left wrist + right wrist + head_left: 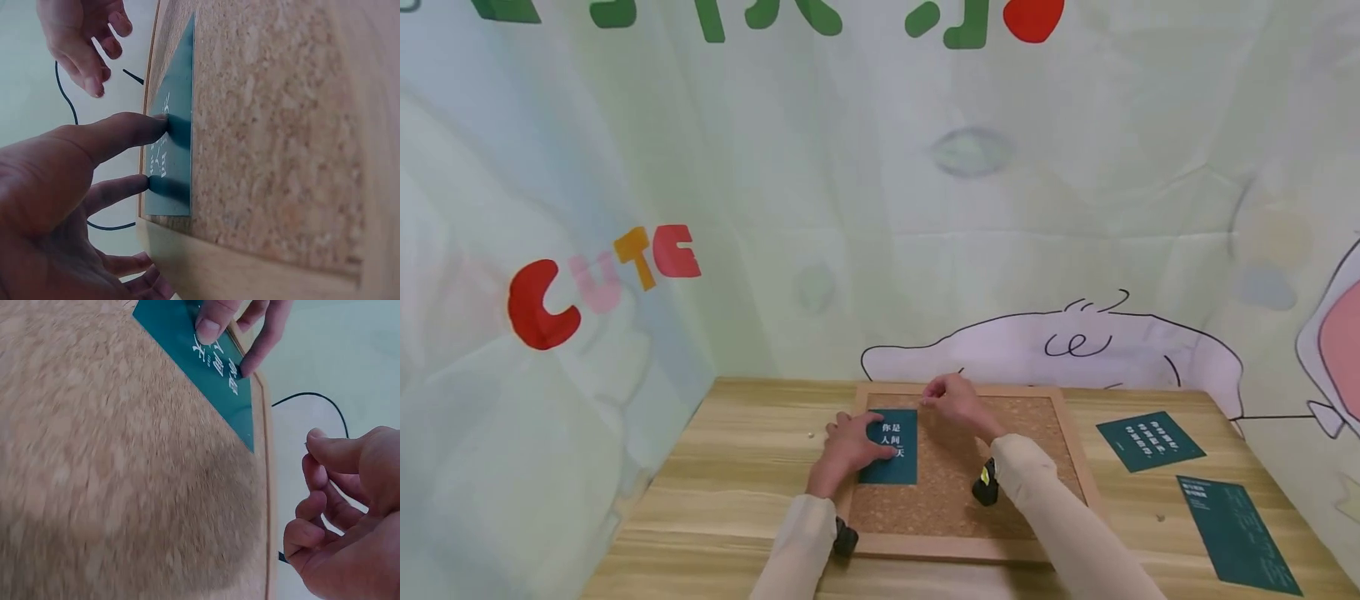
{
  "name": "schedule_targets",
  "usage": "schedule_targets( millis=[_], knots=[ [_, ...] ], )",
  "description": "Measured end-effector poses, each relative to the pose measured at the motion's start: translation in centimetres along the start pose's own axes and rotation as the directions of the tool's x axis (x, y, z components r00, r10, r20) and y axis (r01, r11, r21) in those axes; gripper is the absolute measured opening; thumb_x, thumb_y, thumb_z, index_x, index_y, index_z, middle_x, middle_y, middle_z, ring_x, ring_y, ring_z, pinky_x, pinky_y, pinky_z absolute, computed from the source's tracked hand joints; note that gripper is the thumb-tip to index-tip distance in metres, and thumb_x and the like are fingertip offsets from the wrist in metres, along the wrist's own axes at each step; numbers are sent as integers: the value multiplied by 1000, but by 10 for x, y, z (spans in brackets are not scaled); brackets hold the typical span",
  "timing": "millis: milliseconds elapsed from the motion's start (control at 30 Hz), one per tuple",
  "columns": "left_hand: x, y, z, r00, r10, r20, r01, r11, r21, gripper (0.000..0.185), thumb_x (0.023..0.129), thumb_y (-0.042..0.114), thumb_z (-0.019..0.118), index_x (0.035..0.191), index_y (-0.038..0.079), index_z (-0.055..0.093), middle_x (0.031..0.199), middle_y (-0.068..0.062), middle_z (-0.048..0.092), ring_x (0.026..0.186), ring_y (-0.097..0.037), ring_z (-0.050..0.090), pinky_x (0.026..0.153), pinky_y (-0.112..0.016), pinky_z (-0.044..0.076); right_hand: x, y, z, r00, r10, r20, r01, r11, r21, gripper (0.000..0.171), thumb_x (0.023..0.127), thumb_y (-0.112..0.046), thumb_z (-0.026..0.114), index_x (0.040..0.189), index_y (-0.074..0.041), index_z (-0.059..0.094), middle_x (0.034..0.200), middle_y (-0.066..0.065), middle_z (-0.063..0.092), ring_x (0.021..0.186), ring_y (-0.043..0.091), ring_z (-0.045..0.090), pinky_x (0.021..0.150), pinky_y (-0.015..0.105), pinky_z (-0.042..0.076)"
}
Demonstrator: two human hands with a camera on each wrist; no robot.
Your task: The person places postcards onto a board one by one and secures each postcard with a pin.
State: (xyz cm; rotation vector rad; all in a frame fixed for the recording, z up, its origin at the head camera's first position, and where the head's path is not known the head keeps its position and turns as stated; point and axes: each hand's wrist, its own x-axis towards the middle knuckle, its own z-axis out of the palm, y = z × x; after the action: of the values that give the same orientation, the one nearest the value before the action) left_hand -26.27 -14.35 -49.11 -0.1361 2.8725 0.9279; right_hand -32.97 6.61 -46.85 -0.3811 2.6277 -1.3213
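A dark teal card (904, 467) with white characters lies on the left part of a wood-framed corkboard (955, 500). My left hand (850, 443) spreads over the card's left side, its thumb and index fingertip pressing the printed face. The other left fingers reach past the frame. Just right of the card's upper corner, my right hand (958, 404) is raised over the board's top edge. Thumb and index finger pinch a tiny pin (307, 445); only its thin tip shows, the rest hidden by the fingertips. The remaining right fingers are curled.
Two more teal cards lie on the wooden table right of the board: one tilted card (1150, 442) at the back, a larger one (1240, 533) nearer. A tiny round object (810, 434) sits left of the board. A printed curtain (820, 208) hangs behind the table.
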Motion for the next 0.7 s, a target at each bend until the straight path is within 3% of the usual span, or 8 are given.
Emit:
schedule_targets(
  millis=[100,333,567,700],
  knots=[
    [0,1,1,1000,-4,2,4,1000,2,68,83,39,88,142,16,63,127,-24,46,116,-42,40,92,-58,46,4,1,7,998,56,26,-57,998,28,12,102,-13,68,101,-4,75,93,9,66,86,23,57,73,31,46],
    [-1,4,5,1000,-6,11,6,1000,5,67,84,39,88,141,16,63,126,-24,45,115,-42,40,92,-57,47,9,8,23,991,132,36,-134,989,59,23,100,-11,69,80,1,73,64,1,48,66,18,50,61,28,37],
    [-3,5,2,1000,-18,4,18,1000,-11,67,83,39,88,141,17,64,124,-22,46,114,-40,40,91,-57,47,17,9,28,985,171,16,-172,985,34,28,98,-14,72,72,-3,71,64,0,46,68,19,50,63,30,36],
    [-4,3,-2,1000,-15,1,15,1000,-14,67,83,39,88,141,17,64,123,-22,46,113,-40,40,90,-56,46,20,5,27,984,175,37,-176,984,22,24,99,-15,71,79,-2,76,66,1,49,70,20,51,64,31,37]
  ],
)
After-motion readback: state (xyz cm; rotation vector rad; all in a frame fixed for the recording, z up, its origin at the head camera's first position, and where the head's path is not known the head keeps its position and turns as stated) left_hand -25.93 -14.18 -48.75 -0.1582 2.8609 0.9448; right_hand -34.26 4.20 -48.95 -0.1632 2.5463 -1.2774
